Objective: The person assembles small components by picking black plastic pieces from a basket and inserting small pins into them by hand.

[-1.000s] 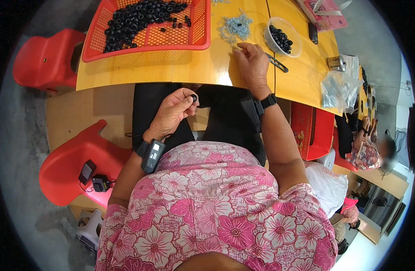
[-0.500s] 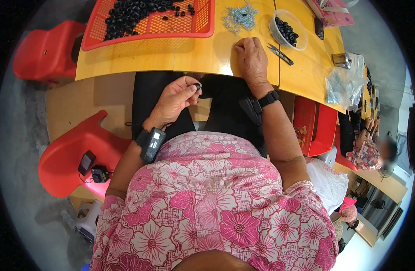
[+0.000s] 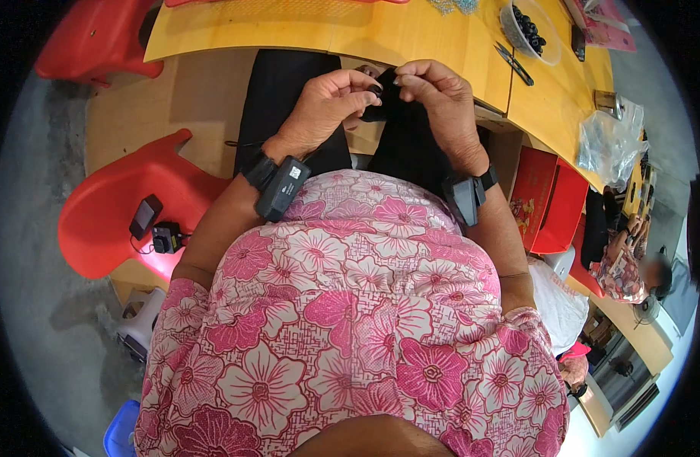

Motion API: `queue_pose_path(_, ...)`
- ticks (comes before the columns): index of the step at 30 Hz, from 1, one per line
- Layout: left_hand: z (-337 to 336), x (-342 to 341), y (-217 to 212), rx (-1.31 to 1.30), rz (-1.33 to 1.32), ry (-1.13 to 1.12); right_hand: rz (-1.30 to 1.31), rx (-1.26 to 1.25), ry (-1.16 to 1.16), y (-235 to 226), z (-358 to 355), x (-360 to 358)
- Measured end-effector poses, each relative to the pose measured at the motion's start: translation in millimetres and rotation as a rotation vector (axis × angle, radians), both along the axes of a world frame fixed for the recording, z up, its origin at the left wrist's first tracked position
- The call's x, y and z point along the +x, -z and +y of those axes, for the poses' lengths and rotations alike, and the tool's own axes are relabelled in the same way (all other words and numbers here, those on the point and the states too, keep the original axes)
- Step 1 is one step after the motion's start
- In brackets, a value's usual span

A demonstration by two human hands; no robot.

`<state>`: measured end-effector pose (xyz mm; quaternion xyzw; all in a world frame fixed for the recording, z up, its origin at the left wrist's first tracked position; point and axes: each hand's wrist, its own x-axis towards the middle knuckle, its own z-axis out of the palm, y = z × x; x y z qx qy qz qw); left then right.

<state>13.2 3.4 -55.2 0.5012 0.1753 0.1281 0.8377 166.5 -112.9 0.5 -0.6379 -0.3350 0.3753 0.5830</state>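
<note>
Both hands meet over my lap, just below the edge of the yellow table (image 3: 411, 38). My left hand (image 3: 327, 103) and my right hand (image 3: 437, 99) pinch a small black piece (image 3: 378, 90) between their fingertips, against my black trousers. The piece is mostly covered by the fingers, so its shape is unclear. Each wrist carries a black strapped device. A clear bowl of small black pieces (image 3: 526, 29) stands on the table beyond my right hand.
A dark pair of cutters (image 3: 513, 65) and a crumpled clear plastic bag (image 3: 612, 141) lie on the table's right part. A red stool (image 3: 114, 221) with a small phone-like device (image 3: 146, 217) stands at my left. Red boxes (image 3: 551, 202) sit under the table; another person (image 3: 620, 255) sits at far right.
My right hand left the table top and came back to my lap, joining the left hand on the small black piece. The view has tilted down, so less of the table shows.
</note>
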Motion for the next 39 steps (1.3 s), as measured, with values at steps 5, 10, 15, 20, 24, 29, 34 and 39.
queue_pose_path(5,-3,-1,-3,0.099,-0.025,-0.019,0.104,-0.028,-0.046,7,-3,-10)
queue_pose_path(10,-1,-3,-6,0.181,0.039,0.029,-0.029,-0.081,-0.043,5,-2,-12)
queue_pose_path(15,0,-3,-7,0.204,0.043,0.034,-0.074,-0.076,-0.058,1,0,-14)
queue_pose_path(20,0,-4,-6,0.209,0.048,0.025,-0.089,-0.023,-0.047,6,-1,-19)
queue_pose_path(24,-1,-5,-7,0.221,0.048,0.028,-0.064,-0.020,-0.029,9,-3,-22)
queue_pose_path(29,-6,-5,-2,0.165,-0.001,-0.039,0.150,-0.019,-0.023,16,-6,-29)
queue_pose_path(34,-3,-1,-2,0.112,-0.013,-0.067,0.637,0.058,0.003,19,-6,-24)
queue_pose_path(39,3,1,-5,0.078,-0.017,-0.067,0.546,0.026,-0.014,13,2,-23)
